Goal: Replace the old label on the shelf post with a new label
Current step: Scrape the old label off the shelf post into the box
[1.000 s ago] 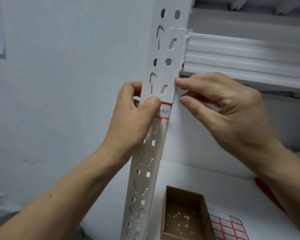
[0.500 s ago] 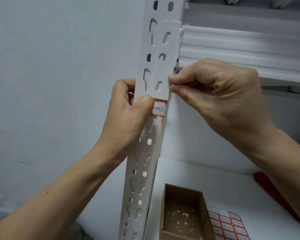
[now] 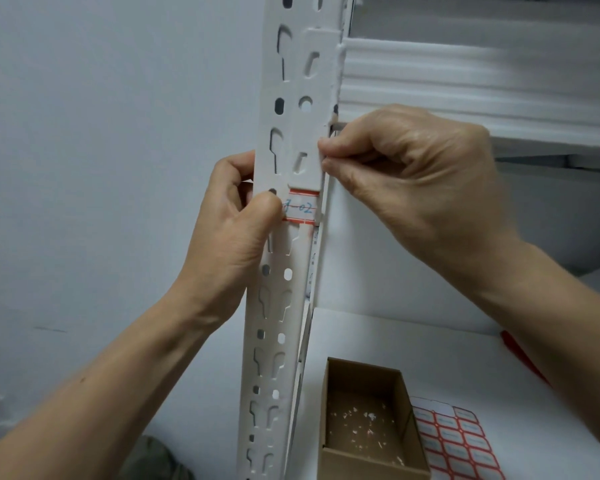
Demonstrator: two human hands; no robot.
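Thumbing the crosswise red-bordered paper label (image 3: 302, 208), the left hand (image 3: 229, 233) grips the white slotted metal post (image 3: 274, 306); right hand (image 3: 416, 181) fingers (image 3: 330, 145) pinch its edge above.

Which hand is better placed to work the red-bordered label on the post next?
Probably the left hand: its thumb rests on the label's left edge, while the right hand pinches the post's right edge higher up.

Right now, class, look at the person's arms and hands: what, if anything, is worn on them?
Nothing visible. The left hand and right hand are ungloved, no rings showing. Both forearms are bare to the frame's edge: no sleeve, watch or bracelet.
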